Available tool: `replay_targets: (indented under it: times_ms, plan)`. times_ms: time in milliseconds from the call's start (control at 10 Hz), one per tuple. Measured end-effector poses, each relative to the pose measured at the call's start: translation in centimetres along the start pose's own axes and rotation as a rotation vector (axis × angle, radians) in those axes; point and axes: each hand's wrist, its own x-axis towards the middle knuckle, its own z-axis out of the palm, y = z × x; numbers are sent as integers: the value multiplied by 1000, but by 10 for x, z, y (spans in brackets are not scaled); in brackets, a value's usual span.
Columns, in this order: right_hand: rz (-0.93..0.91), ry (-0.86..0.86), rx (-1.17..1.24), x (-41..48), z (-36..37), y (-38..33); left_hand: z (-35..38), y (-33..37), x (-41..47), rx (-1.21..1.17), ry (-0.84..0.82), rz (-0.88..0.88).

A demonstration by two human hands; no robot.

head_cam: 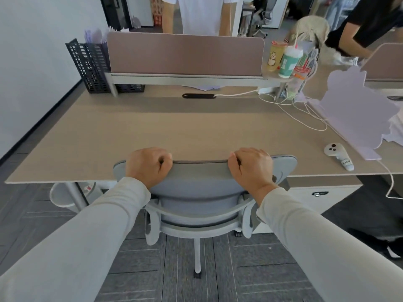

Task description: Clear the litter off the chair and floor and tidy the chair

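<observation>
A grey office chair [200,182] stands pushed in under the wooden desk [152,131], its backrest top meeting the desk's front edge. My left hand [148,165] grips the top rim of the backrest on its left side. My right hand [250,165] grips the same rim on its right side. The seat is hidden under the desk. No litter shows on the grey carpet floor [65,225] around the chair base.
A white bin [63,196] sits under the desk at left. On the desk lie a white controller [338,154], cables [305,112], drink cups [287,59], a black mesh file rack [89,66] and lilac card [357,114]. People stand behind the partition [185,54] and at right.
</observation>
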Motion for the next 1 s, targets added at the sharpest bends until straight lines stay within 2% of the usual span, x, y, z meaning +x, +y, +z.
replay_targets:
  times_ms: [400, 700, 900, 1000]
  plan:
    - [-81, 38, 27, 30, 21, 25, 17, 1, 33, 99, 71, -78]
    - [-134, 78, 41, 30, 29, 25, 17, -10, 36, 99, 50, -33]
    - [-119, -14, 42, 30, 23, 23, 12, -14, 39, 48, -63, 44]
    - [-44, -194, 123, 31, 14, 20, 6, -14, 43, -9, -227, -22]
